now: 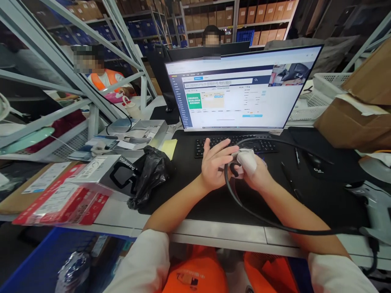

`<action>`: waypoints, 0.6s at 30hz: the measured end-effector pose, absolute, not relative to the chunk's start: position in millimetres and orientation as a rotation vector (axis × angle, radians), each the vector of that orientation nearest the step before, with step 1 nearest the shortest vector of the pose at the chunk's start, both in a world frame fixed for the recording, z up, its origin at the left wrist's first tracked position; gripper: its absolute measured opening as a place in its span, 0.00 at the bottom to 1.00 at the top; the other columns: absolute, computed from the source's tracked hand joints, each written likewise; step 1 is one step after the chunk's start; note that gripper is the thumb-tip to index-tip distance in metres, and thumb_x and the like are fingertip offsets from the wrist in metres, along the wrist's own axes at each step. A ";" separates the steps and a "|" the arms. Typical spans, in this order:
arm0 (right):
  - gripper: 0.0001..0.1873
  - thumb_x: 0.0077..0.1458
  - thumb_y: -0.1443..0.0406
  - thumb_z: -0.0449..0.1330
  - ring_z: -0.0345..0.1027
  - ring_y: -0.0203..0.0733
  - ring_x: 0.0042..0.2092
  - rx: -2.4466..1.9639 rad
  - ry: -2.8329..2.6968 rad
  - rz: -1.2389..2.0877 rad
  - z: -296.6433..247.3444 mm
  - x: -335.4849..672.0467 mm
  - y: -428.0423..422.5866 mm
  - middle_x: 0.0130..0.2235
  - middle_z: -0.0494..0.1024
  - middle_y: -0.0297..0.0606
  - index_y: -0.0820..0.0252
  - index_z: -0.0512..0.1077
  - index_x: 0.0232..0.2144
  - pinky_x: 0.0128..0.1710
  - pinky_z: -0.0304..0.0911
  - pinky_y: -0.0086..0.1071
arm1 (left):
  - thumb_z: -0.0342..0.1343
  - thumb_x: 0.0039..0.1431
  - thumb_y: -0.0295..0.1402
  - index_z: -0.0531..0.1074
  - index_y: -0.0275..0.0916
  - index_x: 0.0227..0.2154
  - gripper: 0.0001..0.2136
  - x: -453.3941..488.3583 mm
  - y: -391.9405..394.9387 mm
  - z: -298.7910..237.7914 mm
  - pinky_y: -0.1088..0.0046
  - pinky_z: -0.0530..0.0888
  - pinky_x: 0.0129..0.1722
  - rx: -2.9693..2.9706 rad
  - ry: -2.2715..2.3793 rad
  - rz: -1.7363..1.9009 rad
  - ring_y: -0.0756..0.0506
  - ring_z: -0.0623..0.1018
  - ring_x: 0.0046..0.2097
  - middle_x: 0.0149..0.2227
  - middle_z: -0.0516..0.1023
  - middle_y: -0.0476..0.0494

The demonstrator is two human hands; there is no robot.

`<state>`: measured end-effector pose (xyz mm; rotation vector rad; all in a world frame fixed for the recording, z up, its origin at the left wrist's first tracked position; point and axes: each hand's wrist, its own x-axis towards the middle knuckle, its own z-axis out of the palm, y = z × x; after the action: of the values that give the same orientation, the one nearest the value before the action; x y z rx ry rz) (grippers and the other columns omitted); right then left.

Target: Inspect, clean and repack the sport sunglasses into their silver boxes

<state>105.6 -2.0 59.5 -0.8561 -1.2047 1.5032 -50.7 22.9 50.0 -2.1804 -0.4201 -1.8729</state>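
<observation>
My left hand [216,166] is raised over the black desk mat with its fingers stretched and spread. Its fingertips reach the near side of a small whitish object [247,161], and I cannot tell whether they touch it. My right hand [259,176] is closed around this object, whose kind is not clear. A dark curved piece [234,169] shows between the hands. A black cable [233,196] loops around them and runs right to a grey handheld scanner [374,205]. Behind my hands lies a black keyboard [200,148], partly covered.
A monitor [226,103] stands behind the keyboard. On the left are a silver box [106,175], a black plastic bag [154,169] and a red package [65,199]. Pens [290,179], a mouse [314,162] and a cardboard box [348,122] are at right. Two people sit beyond.
</observation>
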 end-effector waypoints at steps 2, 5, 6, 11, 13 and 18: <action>0.21 0.50 0.47 0.66 0.76 0.46 0.35 -0.872 -1.129 1.473 57.1 102.4 -1.1 0.36 0.80 0.40 0.56 0.74 0.36 0.29 0.73 0.36 | 0.59 0.66 0.38 0.64 0.47 0.47 0.11 -49.9 22.3 48.4 0.47 0.56 0.72 -2.173 -0.434 -1.827 0.44 0.78 0.60 0.49 0.84 0.47; 0.17 0.49 0.51 0.67 0.74 0.44 0.37 -0.884 -1.056 1.323 60.9 111.5 5.1 0.37 0.79 0.39 0.56 0.73 0.32 0.30 0.72 0.34 | 0.57 0.68 0.39 0.64 0.47 0.47 0.10 -48.4 21.5 47.4 0.48 0.57 0.72 -2.152 -0.478 -1.821 0.45 0.79 0.59 0.48 0.84 0.49; 0.15 0.50 0.52 0.67 0.74 0.44 0.38 -0.896 -1.050 1.252 62.5 114.4 7.1 0.37 0.79 0.39 0.56 0.74 0.32 0.31 0.72 0.33 | 0.57 0.68 0.39 0.64 0.47 0.47 0.10 -47.8 21.9 46.8 0.48 0.57 0.72 -2.147 -0.492 -1.834 0.45 0.79 0.59 0.48 0.84 0.49; 0.13 0.43 0.59 0.71 0.70 0.38 0.32 -0.877 -1.113 1.308 65.5 107.5 4.5 0.32 0.77 0.35 0.58 0.74 0.29 0.30 0.68 0.30 | 0.58 0.67 0.39 0.63 0.45 0.49 0.13 -45.4 29.2 39.6 0.49 0.58 0.71 -2.156 -0.500 -1.908 0.45 0.78 0.60 0.48 0.84 0.46; 0.12 0.41 0.60 0.71 0.69 0.38 0.31 -0.860 -1.161 1.387 64.9 103.3 1.3 0.30 0.76 0.34 0.58 0.74 0.27 0.30 0.68 0.31 | 0.58 0.67 0.40 0.63 0.46 0.50 0.13 -45.0 31.9 36.6 0.48 0.58 0.71 -2.161 -0.503 -1.927 0.45 0.78 0.60 0.48 0.84 0.46; 0.09 0.50 0.64 0.60 0.75 0.43 0.35 -0.970 -1.373 1.102 67.4 125.6 6.6 0.34 0.82 0.39 0.60 0.80 0.30 0.38 0.72 0.34 | 0.60 0.66 0.38 0.64 0.45 0.52 0.15 -45.1 31.5 39.4 0.48 0.54 0.72 -2.238 -0.464 -2.175 0.43 0.77 0.62 0.51 0.83 0.43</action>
<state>125.6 6.6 67.4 -0.9703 -1.3731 1.1022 -45.1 31.5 39.4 -2.2378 -0.4645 -2.1748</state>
